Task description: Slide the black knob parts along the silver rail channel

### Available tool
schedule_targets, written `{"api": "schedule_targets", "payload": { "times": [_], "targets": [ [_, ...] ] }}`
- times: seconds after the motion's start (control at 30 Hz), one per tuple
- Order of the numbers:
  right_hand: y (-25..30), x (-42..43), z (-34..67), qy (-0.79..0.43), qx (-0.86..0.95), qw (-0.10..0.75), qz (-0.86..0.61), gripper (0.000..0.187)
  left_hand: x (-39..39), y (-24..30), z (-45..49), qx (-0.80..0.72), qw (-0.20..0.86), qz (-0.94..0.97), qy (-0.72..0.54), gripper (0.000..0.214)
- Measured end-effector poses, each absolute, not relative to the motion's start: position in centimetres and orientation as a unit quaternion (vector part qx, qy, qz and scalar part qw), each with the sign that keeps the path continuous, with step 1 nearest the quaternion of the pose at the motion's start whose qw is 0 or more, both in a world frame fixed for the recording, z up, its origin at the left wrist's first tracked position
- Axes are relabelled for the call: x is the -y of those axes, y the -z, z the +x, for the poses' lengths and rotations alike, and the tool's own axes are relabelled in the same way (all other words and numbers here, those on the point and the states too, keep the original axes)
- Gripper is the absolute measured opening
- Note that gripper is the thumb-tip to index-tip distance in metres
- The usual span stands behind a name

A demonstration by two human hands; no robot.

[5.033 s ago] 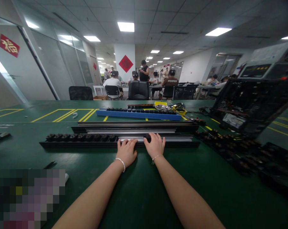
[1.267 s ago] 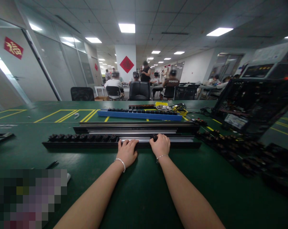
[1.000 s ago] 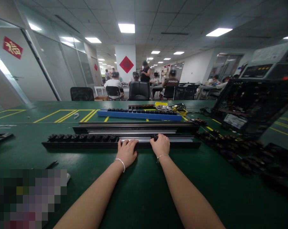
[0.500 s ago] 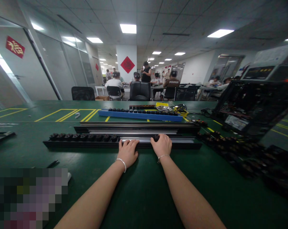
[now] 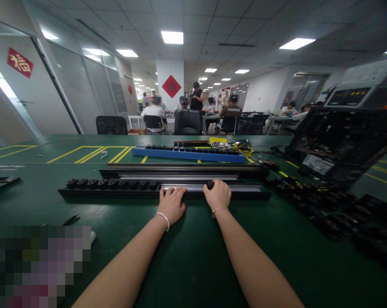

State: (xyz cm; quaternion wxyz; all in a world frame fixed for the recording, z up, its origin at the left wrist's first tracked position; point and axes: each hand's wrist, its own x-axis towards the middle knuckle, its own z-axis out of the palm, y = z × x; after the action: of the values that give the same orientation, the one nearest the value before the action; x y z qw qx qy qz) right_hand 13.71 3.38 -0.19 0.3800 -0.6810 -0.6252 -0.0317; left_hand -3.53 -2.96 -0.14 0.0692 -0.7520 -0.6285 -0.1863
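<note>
So, my right hand (image 5: pixel 217 194) is closed on a small black knobby part (image 5: pixel 209 185) over the bare silver strip (image 5: pixel 195 188) of the long black channel-shaped rail (image 5: pixel 116 194). My left hand (image 5: pixel 172 204) drapes over the rail; can't tell if gripping.

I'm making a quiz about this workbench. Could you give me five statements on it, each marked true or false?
1. The left hand rests on the front black rail. True.
2. The right hand holds a yellow part. False: it holds a small black part.
3. A row of black modules sits in the front black rail, left of the left hand. True.
4. The blue channel lies nearer the person than the front black rail. False: it lies farther away.
5. A red diamond-shaped sign hangs on the pillar. True.
</note>
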Motion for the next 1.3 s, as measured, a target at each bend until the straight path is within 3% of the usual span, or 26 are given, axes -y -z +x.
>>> {"api": "schedule_targets", "payload": {
  "times": [1.3],
  "targets": [
    [0.5,-3.7,15.7,0.056,0.607,0.397,-0.687,0.024,3.0,0.2,-3.7,0.621,0.067,-0.755,0.199,0.048]
  ]
}}
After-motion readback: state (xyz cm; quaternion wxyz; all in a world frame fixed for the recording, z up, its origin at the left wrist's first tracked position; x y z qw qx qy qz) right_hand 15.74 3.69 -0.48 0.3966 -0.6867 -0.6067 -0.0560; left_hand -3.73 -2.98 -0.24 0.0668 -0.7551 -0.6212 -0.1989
